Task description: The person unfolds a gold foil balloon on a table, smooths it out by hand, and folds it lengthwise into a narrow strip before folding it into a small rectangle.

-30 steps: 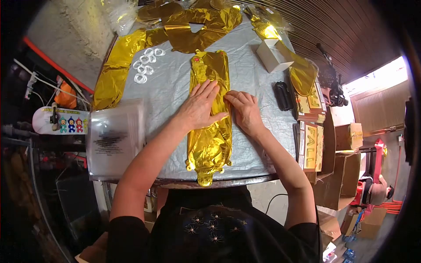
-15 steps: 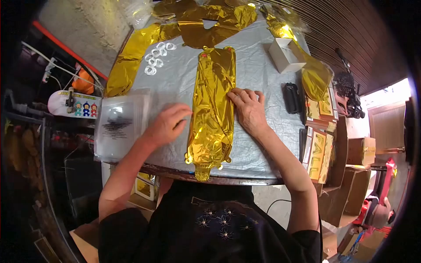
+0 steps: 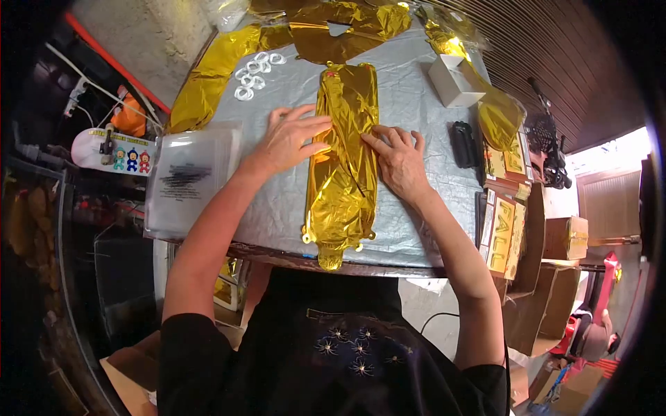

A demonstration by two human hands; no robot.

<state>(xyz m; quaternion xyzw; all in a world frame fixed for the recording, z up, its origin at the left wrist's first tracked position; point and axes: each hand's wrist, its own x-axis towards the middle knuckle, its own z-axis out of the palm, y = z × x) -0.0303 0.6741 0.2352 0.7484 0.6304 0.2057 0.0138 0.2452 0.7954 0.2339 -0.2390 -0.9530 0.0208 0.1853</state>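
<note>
Our left hand (image 3: 286, 142) and right hand (image 3: 401, 165) touch gold foil (image 3: 344, 173), apart, fingers spread; uneven pressing could crease it.

Left hand (image 3: 291, 142), right hand (image 3: 402, 161), palm-down

1. The fine print on the clear plastic sleeves (image 3: 191, 191) is too small for me to read.
2. The left grip (image 3: 288, 142) and the right grip (image 3: 402, 159) hide bits of the gold foil strip (image 3: 340, 208) from me.
3. My view's top edge crops the foil pieces (image 3: 378, 21) at the desk's (image 3: 277, 208) far end.
4. The bottom edge cuts off the black shirt (image 3: 312, 374).
5. I can't make out what the black object (image 3: 463, 144) is.
</note>
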